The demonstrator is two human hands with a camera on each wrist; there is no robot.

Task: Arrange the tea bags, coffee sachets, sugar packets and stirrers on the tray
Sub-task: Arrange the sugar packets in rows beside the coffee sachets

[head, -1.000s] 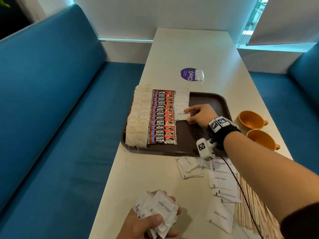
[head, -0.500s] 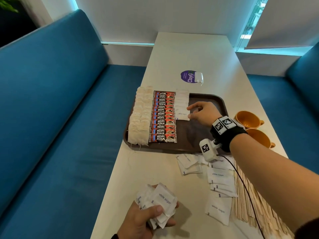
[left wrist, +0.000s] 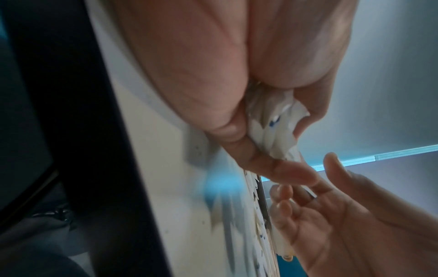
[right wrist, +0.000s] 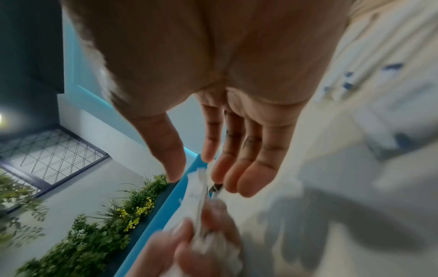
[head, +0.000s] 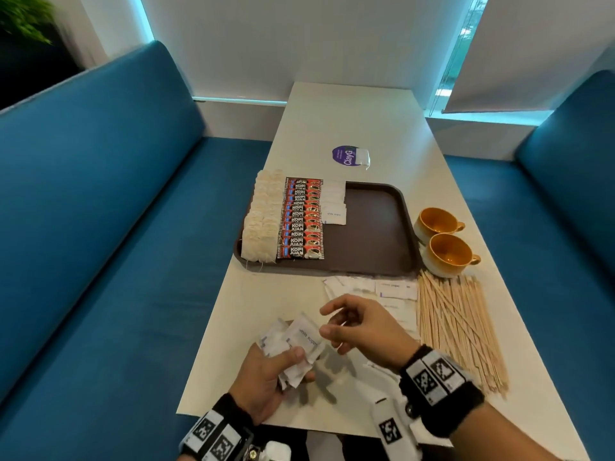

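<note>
A brown tray [head: 376, 234] holds a column of tea bags [head: 261, 217], a column of red coffee sachets [head: 301, 219] and a short column of white sugar packets [head: 333, 202]. My left hand [head: 266, 374] grips a bunch of sugar packets [head: 296, 341] above the table's near edge; the same bunch [left wrist: 272, 127] shows in the left wrist view. My right hand [head: 357, 324] hovers open just right of that bunch, thumb and fingers spread, holding nothing; its fingertips [right wrist: 213, 168] reach the top of the packets [right wrist: 196, 187]. Loose sugar packets [head: 396, 291] and wooden stirrers [head: 456, 327] lie on the table.
Two orange cups [head: 446, 241] stand right of the tray. A purple round sticker with a clear holder [head: 351, 157] lies beyond the tray. Blue benches [head: 100, 227] flank the white table [head: 349, 121].
My right hand left the sugar column on the tray and came back toward me to the bunch in my left hand. The left hand kept its grip.
</note>
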